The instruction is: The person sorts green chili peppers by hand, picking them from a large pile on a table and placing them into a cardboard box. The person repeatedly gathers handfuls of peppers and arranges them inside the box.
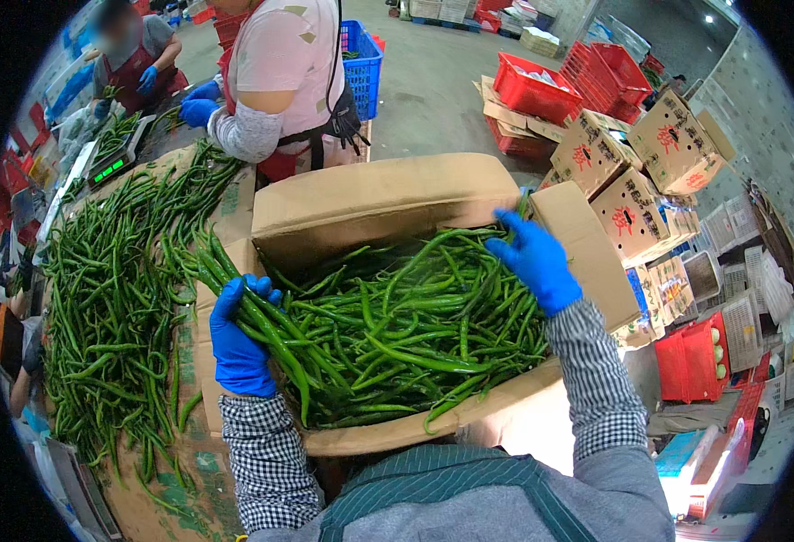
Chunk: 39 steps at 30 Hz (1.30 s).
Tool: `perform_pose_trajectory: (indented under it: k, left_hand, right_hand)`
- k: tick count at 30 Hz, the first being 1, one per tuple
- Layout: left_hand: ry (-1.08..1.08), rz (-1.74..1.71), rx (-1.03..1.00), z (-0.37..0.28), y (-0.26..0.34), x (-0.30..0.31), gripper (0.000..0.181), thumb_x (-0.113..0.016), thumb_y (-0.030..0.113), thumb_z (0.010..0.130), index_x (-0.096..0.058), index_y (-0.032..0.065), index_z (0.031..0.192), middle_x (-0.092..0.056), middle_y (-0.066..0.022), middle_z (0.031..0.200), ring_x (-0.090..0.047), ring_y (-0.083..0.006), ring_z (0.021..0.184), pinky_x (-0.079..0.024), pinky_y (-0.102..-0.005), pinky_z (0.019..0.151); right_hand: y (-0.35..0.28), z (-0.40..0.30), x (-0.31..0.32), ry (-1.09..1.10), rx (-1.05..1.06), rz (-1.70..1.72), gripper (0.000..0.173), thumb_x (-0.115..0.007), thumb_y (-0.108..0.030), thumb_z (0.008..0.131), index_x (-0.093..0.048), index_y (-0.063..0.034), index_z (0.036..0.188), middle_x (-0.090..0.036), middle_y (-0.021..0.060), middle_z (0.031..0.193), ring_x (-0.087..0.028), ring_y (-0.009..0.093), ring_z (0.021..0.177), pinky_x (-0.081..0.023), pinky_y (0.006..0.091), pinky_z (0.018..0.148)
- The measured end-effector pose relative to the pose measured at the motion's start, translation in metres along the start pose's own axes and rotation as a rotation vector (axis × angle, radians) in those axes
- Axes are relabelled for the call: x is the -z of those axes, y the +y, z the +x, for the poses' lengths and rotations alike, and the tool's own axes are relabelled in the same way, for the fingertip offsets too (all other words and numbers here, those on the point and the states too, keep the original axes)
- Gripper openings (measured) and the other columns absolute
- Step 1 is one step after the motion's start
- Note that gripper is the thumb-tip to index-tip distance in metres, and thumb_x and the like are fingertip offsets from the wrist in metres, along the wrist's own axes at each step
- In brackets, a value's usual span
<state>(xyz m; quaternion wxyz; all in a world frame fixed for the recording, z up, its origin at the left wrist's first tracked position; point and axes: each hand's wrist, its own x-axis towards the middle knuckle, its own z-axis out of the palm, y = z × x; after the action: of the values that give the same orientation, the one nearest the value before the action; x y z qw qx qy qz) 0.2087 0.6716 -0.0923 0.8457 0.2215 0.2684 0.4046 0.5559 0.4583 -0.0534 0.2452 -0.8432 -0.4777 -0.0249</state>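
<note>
My left hand [241, 342], in a blue glove, grips a bunch of long green chili peppers [261, 313] over the left side of an open cardboard box [383, 193]. Inside the box lies a thick heap of loose green chili peppers [424, 325], pointing many ways. Above the heap's far right corner is my right hand [536, 261], also blue-gloved, its fingers spread. A green piece [525, 202] shows just beyond those fingertips; whether they touch it is unclear.
Left of the box, a large pile of green peppers [112, 325] covers a cardboard-topped table [200, 467]. A scale [115, 162] with a lit display stands beyond. Two people in blue gloves [199, 108] work there. Printed cartons [630, 217] and red crates [536, 88] are stacked at right.
</note>
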Motion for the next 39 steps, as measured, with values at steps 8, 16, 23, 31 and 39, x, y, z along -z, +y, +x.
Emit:
perform_pose_trajectory:
  k: [8, 16, 23, 31, 39]
  left_hand:
    - [-0.009, 0.003, -0.011, 0.006, -0.008, -0.003, 0.017, -0.061, 0.019, 0.084, -0.059, 0.0049, 0.092, -0.064, -0.0083, 0.087, -0.063, -0.0212, 0.087, -0.052, -0.0352, 0.081]
    - [-0.118, 0.095, 0.109, -0.007, -0.042, -0.031, 0.019, -0.061, 0.019, 0.083, -0.059, 0.0023, 0.092, -0.063, -0.0122, 0.091, -0.062, -0.0255, 0.091, -0.05, -0.0389, 0.086]
    - [-0.317, -0.04, 0.452, -0.018, -0.084, -0.032, 0.052, -0.051, 0.047, 0.089, -0.05, 0.0056, 0.122, -0.058, -0.0122, 0.113, -0.056, -0.0252, 0.104, -0.047, -0.0377, 0.091]
    - [-0.439, 0.215, 0.356, -0.028, -0.081, -0.05, 0.046, -0.061, 0.015, 0.084, -0.046, 0.0033, 0.126, -0.055, -0.012, 0.119, -0.056, -0.0236, 0.107, -0.047, -0.0388, 0.091]
    - [-0.264, 0.135, 0.353, -0.008, -0.078, -0.036, 0.037, -0.061, 0.02, 0.082, -0.056, 0.001, 0.114, -0.062, -0.0093, 0.102, -0.059, -0.0238, 0.095, -0.049, -0.0384, 0.084]
  right_hand:
    - [-0.028, -0.081, -0.019, -0.738, 0.055, 0.468, 0.037, -0.067, -0.027, 0.081, -0.062, -0.0074, 0.112, -0.065, 0.0085, 0.096, -0.06, 0.021, 0.086, -0.048, 0.0328, 0.078]
    - [-0.05, -0.055, 0.03, -0.148, -0.173, 1.168, 0.031, -0.056, -0.009, 0.089, -0.056, -0.0044, 0.12, -0.06, 0.0041, 0.11, -0.056, 0.013, 0.093, -0.047, 0.0278, 0.081]
    - [-0.141, -0.048, -0.05, -0.002, 0.67, 0.459, 0.039, -0.057, -0.001, 0.074, -0.058, -0.0051, 0.112, -0.055, 0.0179, 0.108, -0.054, 0.035, 0.099, -0.047, 0.0404, 0.083]
    - [-0.115, -0.041, -0.05, -0.518, 0.182, 1.261, 0.046, -0.051, 0.003, 0.081, -0.048, -0.0074, 0.126, -0.054, 0.0091, 0.118, -0.053, 0.02, 0.108, -0.044, 0.0342, 0.092]
    - [-0.008, -0.047, -0.071, -0.463, 0.18, -0.069, 0.032, -0.065, -0.029, 0.074, -0.066, -0.0123, 0.101, -0.064, 0.0146, 0.094, -0.06, 0.034, 0.085, -0.048, 0.044, 0.076]
